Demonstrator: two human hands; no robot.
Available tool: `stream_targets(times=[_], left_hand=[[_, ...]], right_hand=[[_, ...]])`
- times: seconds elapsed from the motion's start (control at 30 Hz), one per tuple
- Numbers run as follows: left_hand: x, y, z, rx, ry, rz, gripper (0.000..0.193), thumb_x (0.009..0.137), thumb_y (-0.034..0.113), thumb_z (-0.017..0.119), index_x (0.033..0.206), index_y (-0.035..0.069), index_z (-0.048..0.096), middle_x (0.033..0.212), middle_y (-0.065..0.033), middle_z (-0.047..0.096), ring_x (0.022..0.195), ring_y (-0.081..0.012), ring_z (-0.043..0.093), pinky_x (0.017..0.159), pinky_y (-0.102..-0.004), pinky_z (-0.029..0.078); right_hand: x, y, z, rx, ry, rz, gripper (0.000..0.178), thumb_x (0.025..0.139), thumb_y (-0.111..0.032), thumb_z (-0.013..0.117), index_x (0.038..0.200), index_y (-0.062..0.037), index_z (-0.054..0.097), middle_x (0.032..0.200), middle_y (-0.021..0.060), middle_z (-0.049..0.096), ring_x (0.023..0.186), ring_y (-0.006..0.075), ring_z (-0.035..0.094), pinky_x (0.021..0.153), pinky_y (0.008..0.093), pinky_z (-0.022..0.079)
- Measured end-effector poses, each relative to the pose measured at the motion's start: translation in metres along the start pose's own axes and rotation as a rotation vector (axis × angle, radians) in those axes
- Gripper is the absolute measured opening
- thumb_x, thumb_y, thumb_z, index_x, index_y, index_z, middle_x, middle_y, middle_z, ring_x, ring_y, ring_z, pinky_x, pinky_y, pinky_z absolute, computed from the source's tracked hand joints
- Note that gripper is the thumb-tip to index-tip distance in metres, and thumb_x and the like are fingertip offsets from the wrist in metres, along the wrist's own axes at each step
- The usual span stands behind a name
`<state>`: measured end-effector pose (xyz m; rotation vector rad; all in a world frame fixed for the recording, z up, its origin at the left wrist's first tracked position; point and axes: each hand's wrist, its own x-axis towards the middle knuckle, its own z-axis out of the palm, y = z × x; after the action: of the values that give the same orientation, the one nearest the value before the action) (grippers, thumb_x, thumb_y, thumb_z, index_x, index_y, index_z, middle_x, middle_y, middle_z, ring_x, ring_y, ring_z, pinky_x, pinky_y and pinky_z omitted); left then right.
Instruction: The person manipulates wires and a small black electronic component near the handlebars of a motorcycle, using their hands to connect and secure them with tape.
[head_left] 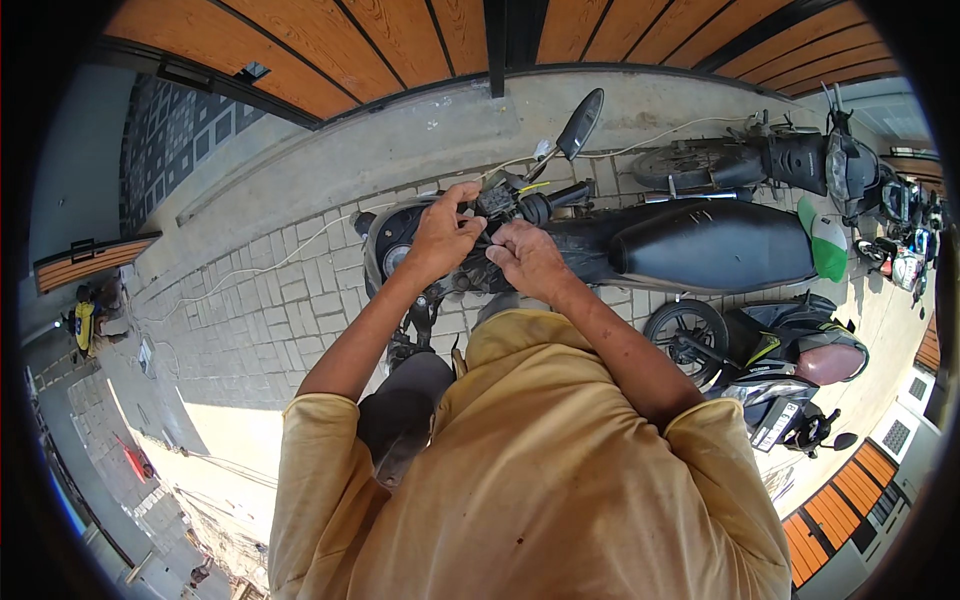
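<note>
A black motorcycle (705,243) stands in front of me, its round headlight (396,260) at the left and its long seat to the right. Both hands are at its handlebar area, close together. My left hand (440,240) is bent over the front of the handlebar, its fingers curled and closed near dark parts. Just right of it, my right hand (527,258) has its fingers pressed together at the same spot. Whatever lies between the fingers is too small or hidden. Beyond them are a black rubber grip (570,194) and a mirror (580,124) on its stalk.
A green and white cap (826,240) rests on the seat's tail. Other motorbikes stand at the right, one (800,350) near my right elbow. A pale cable (225,285) runs over the paving. Beyond is a wood-slatted gate (330,45). A person in yellow (85,325) is far left.
</note>
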<state>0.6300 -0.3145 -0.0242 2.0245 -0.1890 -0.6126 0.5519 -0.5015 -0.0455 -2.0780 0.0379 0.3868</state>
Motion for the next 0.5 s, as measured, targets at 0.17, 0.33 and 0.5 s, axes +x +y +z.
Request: stream_targets(times=[0.17,0.33,0.5], left_hand=[[-0.067,0.059,-0.01,0.365,-0.238,0.036,0.039,0.101,0.015,0.072,0.137,0.003,0.064,0.116,-0.0216,0.076,0.106,-0.0352,0.074,0.093,-0.0439,0.057],[-0.164,0.164,-0.011,0.604,-0.171,0.06,0.016,0.099,0.014,0.076,0.108,0.001,0.073,0.097,-0.0169,0.077,0.089,-0.0348,0.075,0.079,-0.0471,0.056],[-0.246,0.204,0.048,0.299,-0.234,-0.133,0.016,0.101,0.014,0.077,0.094,0.001,0.07,0.079,-0.0084,0.071,0.072,-0.0183,0.066,0.069,-0.0375,0.051]], right_hand=[[-0.044,0.004,-0.032,0.033,-0.033,-0.346,0.018,0.094,-0.013,0.079,0.104,-0.0007,0.072,0.124,0.0198,0.072,0.117,0.0408,0.067,0.1,0.0457,0.053],[-0.104,0.035,-0.071,0.286,-0.162,-0.309,0.014,0.1,-0.013,0.075,0.106,-0.001,0.069,0.133,0.0191,0.073,0.125,0.0352,0.068,0.108,0.0415,0.049],[-0.146,0.063,-0.109,0.474,-0.173,-0.23,0.015,0.106,-0.013,0.07,0.1,0.0002,0.064,0.119,0.0159,0.078,0.112,0.0184,0.067,0.101,0.035,0.051]])
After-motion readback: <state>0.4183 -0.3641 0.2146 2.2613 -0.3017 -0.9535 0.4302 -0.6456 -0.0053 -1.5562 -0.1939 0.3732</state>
